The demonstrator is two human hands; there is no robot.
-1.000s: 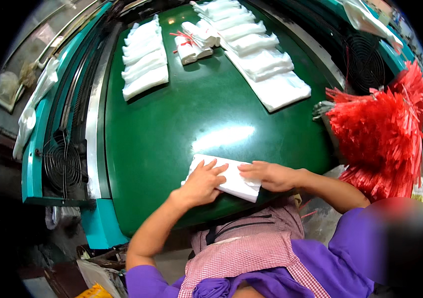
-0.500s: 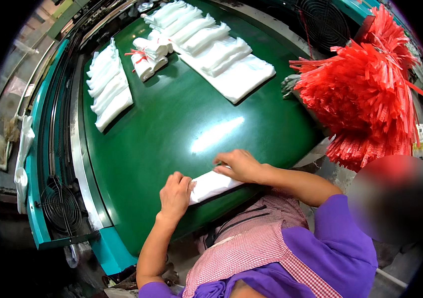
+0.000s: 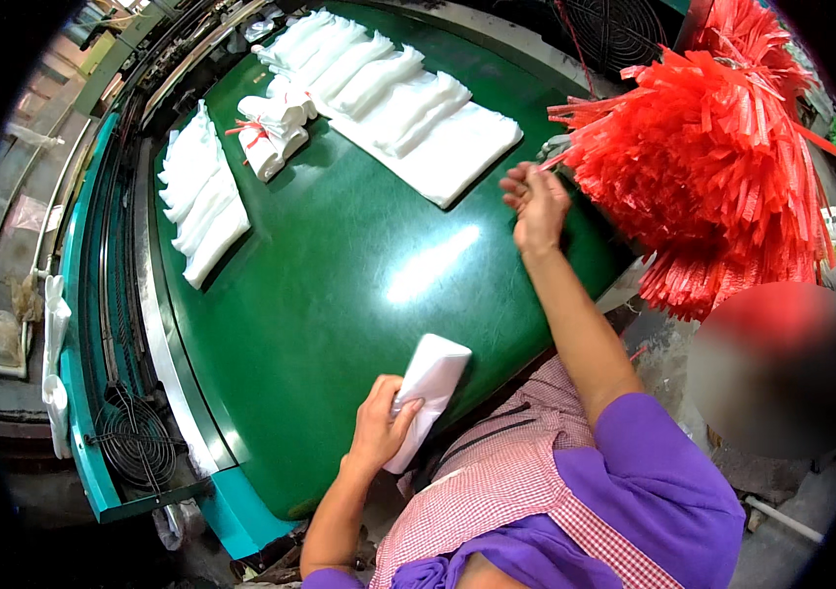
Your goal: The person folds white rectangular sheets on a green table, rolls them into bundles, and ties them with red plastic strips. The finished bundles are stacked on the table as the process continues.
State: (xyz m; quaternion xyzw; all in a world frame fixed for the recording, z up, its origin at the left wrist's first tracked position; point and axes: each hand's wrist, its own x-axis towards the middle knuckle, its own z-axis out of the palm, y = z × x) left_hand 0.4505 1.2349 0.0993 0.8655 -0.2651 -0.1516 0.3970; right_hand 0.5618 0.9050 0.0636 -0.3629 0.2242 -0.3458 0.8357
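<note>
My left hand (image 3: 379,422) is closed round a folded roll of white plastic bags (image 3: 438,371), held tilted over the near edge of the green table (image 3: 339,265). My right hand (image 3: 539,206) reaches out to the table's right side, thumb and forefinger pinched on the tip of a red plastic strip (image 3: 554,161). That strip belongs to a big hanging bunch of red plastic strips (image 3: 703,177). The right hand's other fingers are slightly blurred.
White bags lie overlapped in a row (image 3: 438,137) at the back and in a smaller stack (image 3: 204,206) at the left. Between them are rolled bags (image 3: 273,135) tied with red strip. A teal machine frame (image 3: 84,393) with a round black grille (image 3: 138,442) borders the left.
The right hand has left the white roll and moved up and right to the red strips. The left hand has lifted and turned the roll, now gripping it alone.
</note>
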